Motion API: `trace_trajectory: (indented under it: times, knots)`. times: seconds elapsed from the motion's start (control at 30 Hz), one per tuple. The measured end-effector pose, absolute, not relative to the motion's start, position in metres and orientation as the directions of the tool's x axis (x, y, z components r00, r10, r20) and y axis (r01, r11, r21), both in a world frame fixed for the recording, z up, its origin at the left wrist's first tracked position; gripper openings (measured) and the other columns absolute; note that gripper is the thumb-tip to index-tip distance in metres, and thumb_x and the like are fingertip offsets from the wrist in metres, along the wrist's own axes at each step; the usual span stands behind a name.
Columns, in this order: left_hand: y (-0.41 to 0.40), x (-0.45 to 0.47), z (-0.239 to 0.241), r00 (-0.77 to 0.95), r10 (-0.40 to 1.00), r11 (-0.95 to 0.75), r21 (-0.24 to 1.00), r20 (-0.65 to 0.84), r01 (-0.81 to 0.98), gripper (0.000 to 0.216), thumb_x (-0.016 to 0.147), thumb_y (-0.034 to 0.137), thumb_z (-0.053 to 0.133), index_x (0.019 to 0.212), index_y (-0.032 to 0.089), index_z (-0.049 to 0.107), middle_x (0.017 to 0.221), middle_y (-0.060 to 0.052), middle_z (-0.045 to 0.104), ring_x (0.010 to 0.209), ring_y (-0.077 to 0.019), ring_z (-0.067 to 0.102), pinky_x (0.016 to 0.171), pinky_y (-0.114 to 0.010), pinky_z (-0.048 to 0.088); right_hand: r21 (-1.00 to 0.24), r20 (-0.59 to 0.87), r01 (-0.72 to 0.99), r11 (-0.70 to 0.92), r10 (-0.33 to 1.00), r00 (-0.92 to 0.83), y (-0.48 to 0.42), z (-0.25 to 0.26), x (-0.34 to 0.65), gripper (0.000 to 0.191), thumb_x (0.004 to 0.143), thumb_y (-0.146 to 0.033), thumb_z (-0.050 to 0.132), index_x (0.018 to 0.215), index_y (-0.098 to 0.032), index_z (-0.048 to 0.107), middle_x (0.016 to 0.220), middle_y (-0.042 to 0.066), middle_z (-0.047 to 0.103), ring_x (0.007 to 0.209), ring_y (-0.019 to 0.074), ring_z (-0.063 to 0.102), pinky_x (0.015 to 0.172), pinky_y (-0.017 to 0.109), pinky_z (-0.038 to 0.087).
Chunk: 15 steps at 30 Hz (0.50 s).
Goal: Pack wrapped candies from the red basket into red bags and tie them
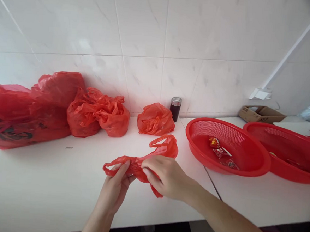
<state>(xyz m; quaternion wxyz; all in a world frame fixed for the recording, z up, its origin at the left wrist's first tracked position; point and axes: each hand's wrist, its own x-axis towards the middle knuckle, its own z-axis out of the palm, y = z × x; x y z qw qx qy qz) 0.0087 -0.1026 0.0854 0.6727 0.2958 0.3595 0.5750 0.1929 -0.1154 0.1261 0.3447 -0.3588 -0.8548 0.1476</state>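
Both my hands grip a small red plastic bag (160, 150) just above the white table (47, 179). My left hand (116, 189) pinches its left end, where one handle loops out. My right hand (166, 177) is closed around the bunched middle. The bag's other handle sticks up to the right of my right hand.
Three fuller red bags sit against the tiled wall: a big one (19, 113), a middle one (99, 114) and a small one (155, 119). A dark cup (175, 108) stands behind. Two red baskets (227, 147) (287, 150) lie right, the nearer holding wrapped sweets (221, 152). A cardboard box (261, 114) sits far right.
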Motion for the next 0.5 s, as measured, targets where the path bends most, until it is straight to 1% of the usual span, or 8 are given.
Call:
trace_trajectory:
  times: [0.1,0.17,0.2,0.27,0.3,0.37,0.43,0.5]
  knots:
    - [-0.11,0.002,0.089,0.113,0.975,0.216,0.724,-0.19,-0.655,0.008,0.081,0.024,0.066,0.082,0.019,0.072,0.091,-0.004,0.075,0.087,-0.0203,0.07,0.082,-0.031,0.057,-0.494,0.201,0.612,0.618,0.766,-0.611,-0.096,0.104,0.206,0.022,0.086,-0.021,0.047,0.074,-0.024,0.066,0.062,0.0,0.061,0.05,0.0135,0.051,0.051,0.026,0.039]
    - [-0.111,-0.014,0.091,0.079,0.968,0.215,0.63,-0.237,-0.747,0.016,0.084,0.017,0.057,0.082,0.022,0.072,0.089,-0.001,0.076,0.08,-0.0169,0.072,0.076,-0.025,0.058,-0.533,0.077,0.667,0.52,0.815,-0.574,-0.092,0.088,0.225,0.014,0.072,-0.017,0.06,0.076,-0.026,0.069,0.058,-0.003,0.06,0.039,0.0098,0.043,0.045,0.024,0.034]
    - [-0.111,-0.023,0.092,0.053,0.959,0.21,0.576,-0.277,-0.79,0.023,0.085,0.014,0.052,0.081,0.024,0.072,0.085,0.001,0.077,0.076,-0.0151,0.072,0.073,-0.022,0.058,-0.559,0.041,0.686,0.466,0.841,-0.539,-0.093,0.085,0.235,0.026,0.065,-0.014,0.064,0.085,-0.029,0.072,0.061,-0.004,0.063,0.037,0.0089,0.041,0.043,0.023,0.033]
    - [-0.11,-0.038,0.094,0.004,0.917,0.217,0.489,-0.4,-0.845,0.034,0.087,0.01,0.043,0.077,0.026,0.072,0.077,0.003,0.077,0.069,-0.0131,0.072,0.068,-0.02,0.058,-0.616,0.017,0.686,0.387,0.877,-0.48,-0.102,0.091,0.253,0.059,0.058,-0.012,0.068,0.111,-0.035,0.068,0.081,-0.003,0.069,0.043,0.0105,0.05,0.042,0.022,0.034]
    - [-0.109,-0.042,0.095,-0.004,0.89,0.235,0.466,-0.456,-0.853,0.037,0.088,0.01,0.04,0.078,0.026,0.072,0.074,0.002,0.076,0.066,-0.0131,0.072,0.066,-0.02,0.059,-0.654,0.002,0.663,0.363,0.878,-0.479,-0.108,0.1,0.261,0.067,0.058,-0.014,0.07,0.121,-0.037,0.062,0.094,-0.001,0.07,0.051,0.0122,0.056,0.045,0.022,0.037]
    - [-0.106,-0.044,0.098,0.011,0.853,0.294,0.464,-0.521,-0.836,0.039,0.089,0.011,0.036,0.084,0.025,0.073,0.072,0.0,0.076,0.061,-0.0145,0.072,0.061,-0.022,0.059,-0.75,-0.069,0.583,0.313,0.839,-0.539,-0.117,0.126,0.277,0.065,0.067,-0.024,0.071,0.129,-0.037,0.056,0.114,0.001,0.065,0.07,0.0155,0.064,0.055,0.022,0.045]
    - [-0.104,-0.038,0.099,0.033,0.828,0.36,0.486,-0.559,-0.796,0.039,0.089,0.013,0.036,0.097,0.024,0.072,0.074,-0.002,0.076,0.06,-0.0163,0.072,0.061,-0.024,0.06,-0.857,-0.125,0.465,0.222,0.787,-0.604,-0.117,0.154,0.297,0.049,0.077,-0.034,0.065,0.126,-0.033,0.059,0.12,0.002,0.062,0.084,0.0174,0.065,0.066,0.025,0.05]
    - [-0.103,-0.031,0.097,0.045,0.795,0.425,0.503,-0.605,-0.753,0.039,0.088,0.015,0.039,0.11,0.026,0.069,0.078,-0.003,0.077,0.065,-0.0188,0.073,0.064,-0.025,0.06,-0.918,-0.082,0.366,0.151,0.832,-0.549,-0.108,0.173,0.328,0.041,0.083,-0.038,0.059,0.122,-0.027,0.061,0.116,0.004,0.064,0.09,0.0186,0.065,0.072,0.029,0.052]
